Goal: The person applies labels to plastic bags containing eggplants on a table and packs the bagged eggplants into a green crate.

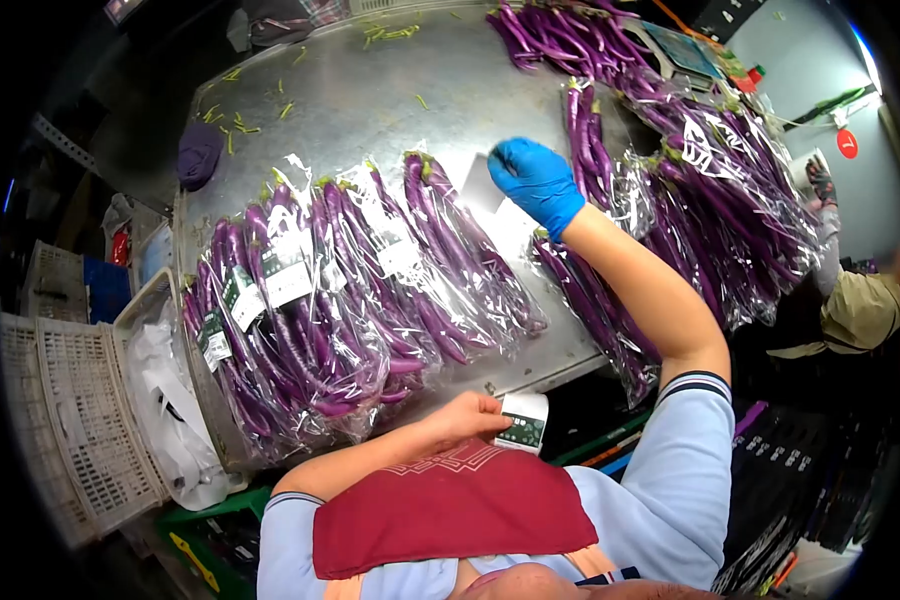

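Note:
My bare left hand (470, 417) is near my apron at the table's front edge, its fingers closed on a white-and-green label (523, 422). My right hand (536, 180), in a blue glove, is over the table with its fingers curled and slightly blurred; what they hold, if anything, is hidden. A pale flat patch beside those fingers could be paper or glare. Left of that hand, bagged purple eggplants (440, 250) lie in a row, several bags carrying white-and-green labels (288, 284). More bagged eggplants (590, 300) lie below and right of the glove.
Piled bagged eggplants (730, 190) cover the table's right side, with loose eggplants (560, 40) at the back near a scale (680, 50). Green scraps and a dark purple bundle (199, 155) lie on the metal table (340, 100). White crates (90, 410) stand left; another person (855, 310) is at right.

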Available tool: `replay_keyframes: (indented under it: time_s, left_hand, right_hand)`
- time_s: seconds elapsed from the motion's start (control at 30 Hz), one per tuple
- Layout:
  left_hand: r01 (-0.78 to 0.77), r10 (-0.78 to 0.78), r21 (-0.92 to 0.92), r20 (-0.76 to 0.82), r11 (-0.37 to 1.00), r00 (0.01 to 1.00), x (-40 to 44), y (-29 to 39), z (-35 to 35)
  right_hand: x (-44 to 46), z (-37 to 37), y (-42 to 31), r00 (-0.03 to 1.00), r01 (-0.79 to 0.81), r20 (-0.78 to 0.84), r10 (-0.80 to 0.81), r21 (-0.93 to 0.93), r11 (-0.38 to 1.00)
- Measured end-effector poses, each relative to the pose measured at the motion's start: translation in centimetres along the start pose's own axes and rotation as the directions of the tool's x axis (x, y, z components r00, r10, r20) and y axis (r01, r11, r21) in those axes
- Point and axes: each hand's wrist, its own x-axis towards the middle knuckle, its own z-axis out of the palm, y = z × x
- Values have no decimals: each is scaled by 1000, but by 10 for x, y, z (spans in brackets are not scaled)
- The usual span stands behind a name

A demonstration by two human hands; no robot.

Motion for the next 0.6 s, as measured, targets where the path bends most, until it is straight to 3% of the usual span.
replay_keyframes:
  time_s: [0.07,0.13,0.23,0.27,0.3,0.33,0.4,0.43,0.5,0.6]
  left_hand:
    - [-15,15,19,6,1000,1000,5,-4,-6]
    - [-16,15,31,5,999,1000,12,-12,-13]
    - [-22,22,30,7,999,1000,14,-10,-16]
    - [-20,20,28,4,999,1000,14,-10,-15]
    - [-20,20,22,7,1000,1000,14,-8,-15]
    - [-19,19,19,9,1000,1000,13,-4,-14]
    - [-24,24,-12,3,1000,1000,13,-1,-15]
    - [-32,32,-41,-4,999,999,13,-1,-14]
    - [-46,45,-55,-14,997,999,15,-3,-14]
    - [-55,55,-19,-20,998,998,18,-8,-14]
  right_hand:
    - [21,12,0,899,300,-278,-339,-174,938]
    - [10,26,-10,837,397,-263,-480,-311,864]
    - [-54,65,-5,825,553,41,-564,-266,790]
    - [-85,88,8,840,537,242,-486,-249,806]
    - [-97,80,0,840,517,296,-454,-188,835]
    - [-106,79,-1,833,533,249,-493,-125,837]
    - [-117,61,-2,891,363,297,-344,-12,932]
    - [-114,54,-4,938,109,331,-102,-3,994]
    - [-120,62,0,894,-330,329,302,31,943]
    - [-131,108,28,810,-537,439,388,292,791]
